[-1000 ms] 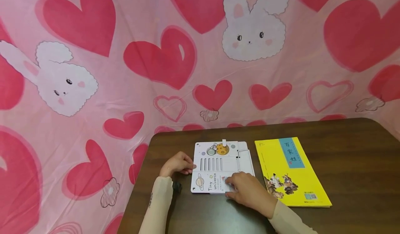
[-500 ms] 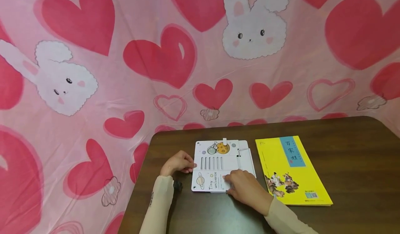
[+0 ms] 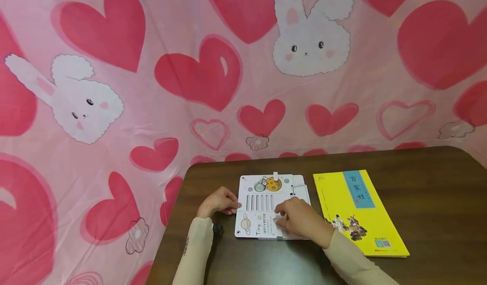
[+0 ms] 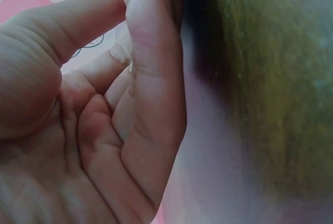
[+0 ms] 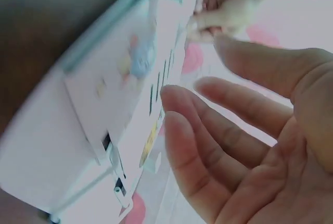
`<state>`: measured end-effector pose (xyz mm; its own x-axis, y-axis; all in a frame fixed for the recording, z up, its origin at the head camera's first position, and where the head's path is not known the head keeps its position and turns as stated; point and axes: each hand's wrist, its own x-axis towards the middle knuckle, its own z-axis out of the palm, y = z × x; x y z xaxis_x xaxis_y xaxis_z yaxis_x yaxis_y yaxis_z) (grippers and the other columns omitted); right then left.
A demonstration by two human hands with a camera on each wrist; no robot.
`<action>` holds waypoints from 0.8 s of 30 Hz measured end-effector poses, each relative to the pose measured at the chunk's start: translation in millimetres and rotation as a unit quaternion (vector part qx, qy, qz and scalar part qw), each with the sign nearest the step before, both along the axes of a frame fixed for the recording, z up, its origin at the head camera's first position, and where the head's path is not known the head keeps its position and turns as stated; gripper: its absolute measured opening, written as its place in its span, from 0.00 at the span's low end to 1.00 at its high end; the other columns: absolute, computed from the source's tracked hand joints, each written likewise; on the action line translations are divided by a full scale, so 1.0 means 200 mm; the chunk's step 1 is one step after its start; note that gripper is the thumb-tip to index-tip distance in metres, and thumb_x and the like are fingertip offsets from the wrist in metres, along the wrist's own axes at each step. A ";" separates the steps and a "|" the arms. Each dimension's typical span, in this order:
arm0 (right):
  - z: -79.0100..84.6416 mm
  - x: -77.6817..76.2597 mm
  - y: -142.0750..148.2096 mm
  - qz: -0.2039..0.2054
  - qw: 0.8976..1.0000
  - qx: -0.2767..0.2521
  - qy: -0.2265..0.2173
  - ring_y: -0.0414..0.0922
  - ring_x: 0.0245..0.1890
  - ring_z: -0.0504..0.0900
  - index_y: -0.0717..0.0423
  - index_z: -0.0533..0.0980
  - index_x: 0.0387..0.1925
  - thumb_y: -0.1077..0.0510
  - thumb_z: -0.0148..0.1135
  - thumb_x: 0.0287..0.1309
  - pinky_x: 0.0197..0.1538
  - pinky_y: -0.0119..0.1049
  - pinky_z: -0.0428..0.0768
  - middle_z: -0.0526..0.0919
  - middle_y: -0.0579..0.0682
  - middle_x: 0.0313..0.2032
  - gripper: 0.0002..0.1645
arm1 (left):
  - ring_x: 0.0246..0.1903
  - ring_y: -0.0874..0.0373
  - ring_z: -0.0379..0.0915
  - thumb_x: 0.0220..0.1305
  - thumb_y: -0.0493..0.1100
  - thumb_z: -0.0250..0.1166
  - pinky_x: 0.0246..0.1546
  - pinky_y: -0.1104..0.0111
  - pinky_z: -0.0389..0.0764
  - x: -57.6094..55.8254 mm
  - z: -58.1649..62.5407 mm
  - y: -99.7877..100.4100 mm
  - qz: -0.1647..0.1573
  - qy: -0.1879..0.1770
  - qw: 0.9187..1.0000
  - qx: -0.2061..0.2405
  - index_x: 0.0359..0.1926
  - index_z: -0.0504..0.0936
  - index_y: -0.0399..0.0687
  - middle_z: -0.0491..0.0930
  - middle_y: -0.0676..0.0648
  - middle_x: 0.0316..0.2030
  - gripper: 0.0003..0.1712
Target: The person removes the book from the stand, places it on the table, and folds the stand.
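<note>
A flat white book stand (image 3: 266, 209), printed with planets and the words "Tiny universe", lies on the table. It has a row of slots and a wire holder at its right side. My left hand (image 3: 218, 201) pinches the stand's left edge between thumb and index finger. Over the lower right part of the stand hovers my right hand (image 3: 299, 218), with fingers loosely bent. In the right wrist view the right hand (image 5: 244, 135) has nothing between its fingers and stands apart from the stand (image 5: 112, 75). My left wrist view shows the left hand (image 4: 114, 125) close up; the stand is barely visible there.
A yellow book (image 3: 357, 211) with a blue title label lies to the right of the stand, near my right forearm. Dark wooden table (image 3: 430, 192) extends around both. Behind it hangs a pink cloth (image 3: 163, 82) with hearts and rabbit faces.
My right hand has shifted slightly up and lifted off the stand's lower panel, where a small grey tab now shows at the front edge. The left hand keeps its pinch.
</note>
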<state>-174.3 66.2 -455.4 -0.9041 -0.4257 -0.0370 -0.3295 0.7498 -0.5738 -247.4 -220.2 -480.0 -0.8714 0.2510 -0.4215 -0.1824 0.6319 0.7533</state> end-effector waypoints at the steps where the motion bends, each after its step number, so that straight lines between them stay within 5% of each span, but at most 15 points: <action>1: 0.00 -0.02 0.00 -0.011 1.000 -0.003 -0.003 0.43 0.35 0.76 0.56 0.89 0.45 0.56 0.79 0.54 0.42 0.42 0.78 0.88 0.46 0.32 0.16 | 0.20 0.63 0.77 0.64 0.39 0.74 0.29 0.71 0.86 0.00 0.00 0.00 0.001 0.001 1.000 -0.001 0.35 0.88 0.36 0.82 0.49 0.21 0.08; 6: 0.00 -0.18 0.00 -0.050 0.999 -0.008 0.009 0.45 0.37 0.78 0.55 0.89 0.47 0.58 0.75 0.59 0.44 0.42 0.82 0.89 0.47 0.37 0.14 | 0.20 0.63 0.77 0.64 0.40 0.74 0.28 0.71 0.86 0.00 0.00 0.00 0.005 -0.001 1.000 -0.003 0.34 0.88 0.38 0.82 0.50 0.21 0.08; 12: -0.03 -0.42 0.03 -0.070 0.997 -0.030 0.032 0.53 0.46 0.83 0.60 0.87 0.50 0.63 0.68 0.64 0.56 0.54 0.83 0.90 0.56 0.45 0.14 | 0.20 0.63 0.77 0.63 0.39 0.74 0.27 0.72 0.85 0.00 0.00 0.00 0.010 -0.003 1.000 -0.004 0.34 0.88 0.36 0.82 0.50 0.21 0.08; 19: -0.08 -0.59 0.08 -0.106 0.993 -0.055 -0.024 0.56 0.49 0.81 0.61 0.85 0.53 0.63 0.63 0.68 0.61 0.57 0.82 0.88 0.60 0.49 0.15 | 0.20 0.63 0.78 0.63 0.40 0.75 0.25 0.74 0.84 -0.02 -0.01 0.02 0.022 -0.007 1.000 -0.020 0.36 0.88 0.37 0.82 0.50 0.21 0.08; 24: -0.11 -0.65 0.09 -0.085 0.993 -0.067 -0.055 0.52 0.44 0.82 0.63 0.82 0.58 0.63 0.61 0.70 0.56 0.50 0.85 0.87 0.61 0.50 0.18 | 0.20 0.63 0.78 0.63 0.39 0.74 0.25 0.74 0.83 -0.01 -0.01 0.02 0.028 -0.012 0.999 -0.022 0.36 0.88 0.37 0.82 0.50 0.21 0.08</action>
<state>-304.7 83.5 -478.0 -0.9571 -0.2745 -0.0930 -0.1343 0.7043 -0.6971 -250.4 -216.3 -481.3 -0.8728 0.1831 -0.4525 -0.2364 0.6524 0.7201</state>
